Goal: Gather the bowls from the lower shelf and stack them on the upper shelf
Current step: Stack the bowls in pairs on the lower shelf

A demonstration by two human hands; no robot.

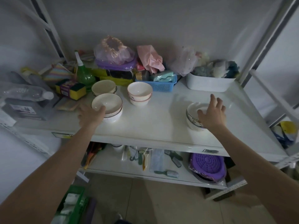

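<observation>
Head view: left hand (90,116) grips stacked bowls (107,107) at its fingertips; right hand (212,114) spread wide over patterned bowl (193,118) just beneath

Four upright bowl stacks (140,93) on upper shelf (161,120)

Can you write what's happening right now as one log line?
left hand: holds near bowl stack | right hand: open over patterned bowl | upper shelf: two more stacks

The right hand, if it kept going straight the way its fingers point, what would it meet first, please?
Probably the white bin at the shelf's back; the right hand is above a bowl already, though depth is unclear.
</observation>
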